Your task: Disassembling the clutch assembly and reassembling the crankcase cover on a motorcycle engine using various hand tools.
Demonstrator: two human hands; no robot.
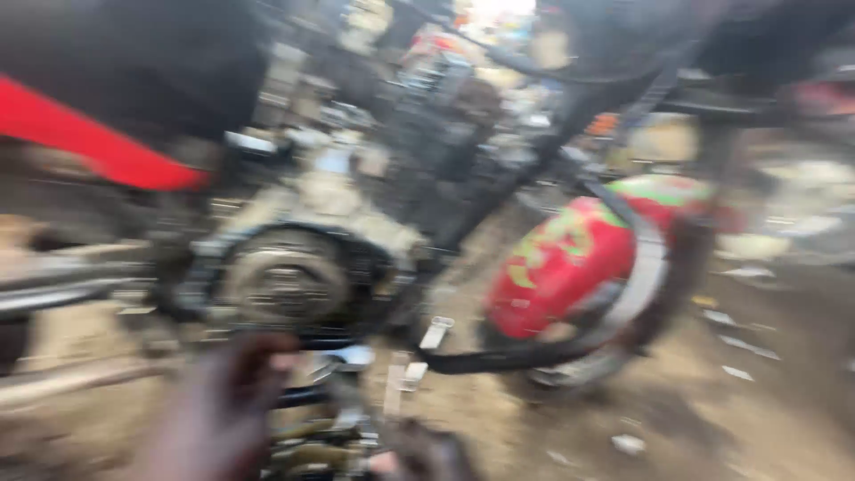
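Head view, heavily motion-blurred. Motorcycle engine [312, 240] at left centre, round clutch [283, 283] exposed on its side, ringed by a dark casing edge. Left hand [223, 410] raised just below the clutch, fingertips near its lower rim; contact not resolvable, and fingers too smeared to tell whether spread or pinched. Right hand [426, 454] cut off by the bottom edge, only a dark knuckle mass shown; grip likewise impossible to tell. Small metal parts [329, 441] between the two hands, shape unclear.

Red tank [80, 134] slanted across the upper left, cut by the left edge. Red fender [570, 258] with green markings at right centre, over a tyre [650, 285] tilted toward the floor. Dark frame tube [570, 116] sloped from upper right down to the engine. Pale bracket [435, 332] just right of the engine's lower corner, beside the fender.

Open room: dirt floor [757, 392] at lower right, strewn with pale scraps [737, 372], and a narrow strip of ground between engine and fender. Left side crowded by bars [53, 289] running out of frame.

Background at top reduced to bright blur; upper engine detail lost.
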